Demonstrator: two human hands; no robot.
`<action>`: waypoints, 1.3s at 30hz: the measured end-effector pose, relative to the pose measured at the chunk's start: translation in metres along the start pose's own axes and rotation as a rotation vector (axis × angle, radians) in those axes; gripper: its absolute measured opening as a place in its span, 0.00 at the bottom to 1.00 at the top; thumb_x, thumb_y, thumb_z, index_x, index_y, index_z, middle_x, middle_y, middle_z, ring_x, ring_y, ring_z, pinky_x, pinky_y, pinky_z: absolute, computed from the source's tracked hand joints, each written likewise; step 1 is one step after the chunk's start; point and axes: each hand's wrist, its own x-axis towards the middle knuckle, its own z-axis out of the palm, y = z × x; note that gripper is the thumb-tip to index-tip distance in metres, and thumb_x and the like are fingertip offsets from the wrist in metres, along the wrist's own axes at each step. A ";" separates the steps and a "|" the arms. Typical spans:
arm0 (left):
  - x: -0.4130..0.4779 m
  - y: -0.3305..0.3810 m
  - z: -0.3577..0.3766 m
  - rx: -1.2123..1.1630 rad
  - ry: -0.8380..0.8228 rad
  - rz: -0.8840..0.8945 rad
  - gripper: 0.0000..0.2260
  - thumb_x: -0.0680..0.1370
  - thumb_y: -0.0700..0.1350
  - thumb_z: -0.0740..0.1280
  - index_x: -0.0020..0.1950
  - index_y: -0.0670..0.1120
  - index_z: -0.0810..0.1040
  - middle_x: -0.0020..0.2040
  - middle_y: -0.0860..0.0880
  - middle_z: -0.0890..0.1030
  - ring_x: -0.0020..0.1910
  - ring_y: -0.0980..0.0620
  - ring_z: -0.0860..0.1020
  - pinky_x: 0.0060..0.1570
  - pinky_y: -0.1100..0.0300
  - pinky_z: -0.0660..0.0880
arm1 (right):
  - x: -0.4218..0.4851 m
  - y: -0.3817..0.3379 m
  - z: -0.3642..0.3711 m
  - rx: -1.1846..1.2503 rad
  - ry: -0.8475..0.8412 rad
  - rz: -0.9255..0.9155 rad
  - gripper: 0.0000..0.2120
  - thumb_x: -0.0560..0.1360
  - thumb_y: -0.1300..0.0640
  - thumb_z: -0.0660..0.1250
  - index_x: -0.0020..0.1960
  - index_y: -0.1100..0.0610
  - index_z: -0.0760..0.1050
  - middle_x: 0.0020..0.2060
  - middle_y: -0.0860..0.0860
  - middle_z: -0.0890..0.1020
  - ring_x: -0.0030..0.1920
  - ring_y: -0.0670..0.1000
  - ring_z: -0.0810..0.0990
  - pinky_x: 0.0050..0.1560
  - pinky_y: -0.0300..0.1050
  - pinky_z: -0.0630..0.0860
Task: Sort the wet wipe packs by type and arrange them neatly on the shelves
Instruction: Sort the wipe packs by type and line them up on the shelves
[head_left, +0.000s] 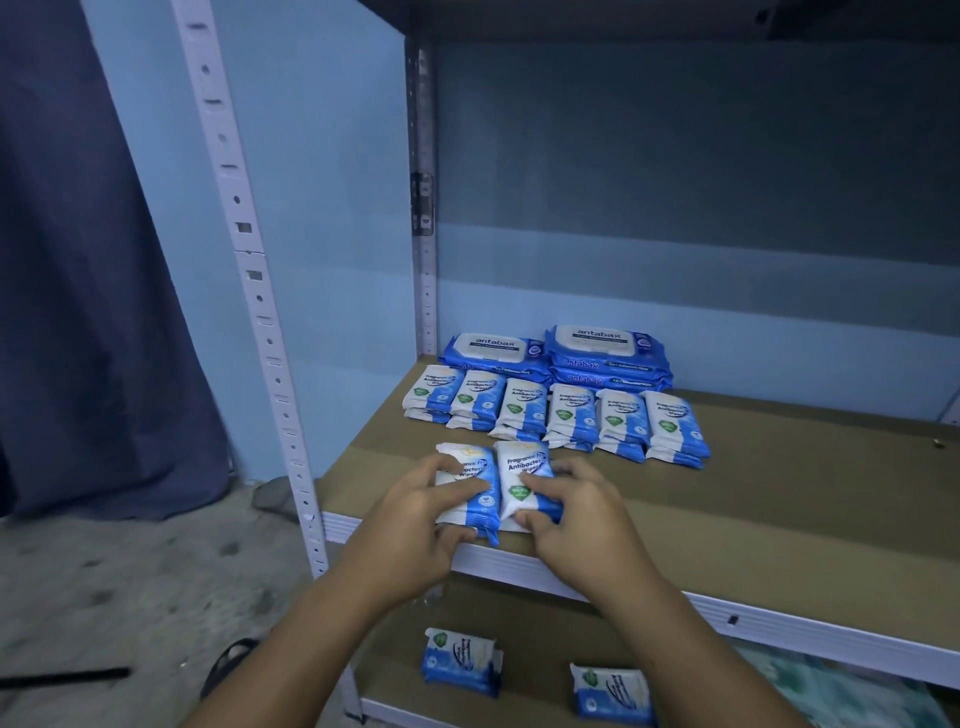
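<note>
Gripping front pack pair (511, 467), left hand (410, 514) and right hand (576, 514) both curled round; push toward 12 o'clock, square under small-pack row (571, 415)

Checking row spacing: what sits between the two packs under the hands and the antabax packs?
Head view: a row of six small-pack stacks, directly before the antabax packs; then a bare strip of shelf board before the held packs.

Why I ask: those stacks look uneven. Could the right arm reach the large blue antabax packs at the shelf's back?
Probably yes, once freed: the right grip holds a small white-and-blue wipe pack; only a low row of similar packs fronts the large blue antabax packs.
</note>
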 end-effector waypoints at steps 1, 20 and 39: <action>-0.002 -0.007 -0.003 0.006 0.010 -0.013 0.22 0.76 0.47 0.72 0.70 0.60 0.76 0.71 0.57 0.67 0.64 0.55 0.71 0.61 0.64 0.71 | 0.002 -0.005 0.006 0.007 -0.008 -0.009 0.22 0.76 0.48 0.72 0.69 0.49 0.77 0.68 0.45 0.68 0.67 0.47 0.70 0.67 0.39 0.68; 0.035 -0.072 -0.008 -0.030 0.057 -0.111 0.24 0.72 0.35 0.65 0.64 0.54 0.68 0.67 0.53 0.68 0.61 0.50 0.72 0.53 0.51 0.77 | 0.037 -0.041 0.076 0.059 0.009 -0.149 0.31 0.74 0.59 0.65 0.76 0.50 0.67 0.58 0.47 0.59 0.61 0.49 0.69 0.67 0.47 0.72; -0.004 -0.044 0.000 0.022 0.285 -0.221 0.27 0.75 0.37 0.66 0.74 0.48 0.66 0.75 0.45 0.64 0.74 0.43 0.61 0.72 0.45 0.65 | -0.030 -0.043 0.048 0.010 0.158 0.004 0.42 0.71 0.67 0.68 0.78 0.45 0.57 0.56 0.48 0.62 0.57 0.49 0.65 0.58 0.42 0.69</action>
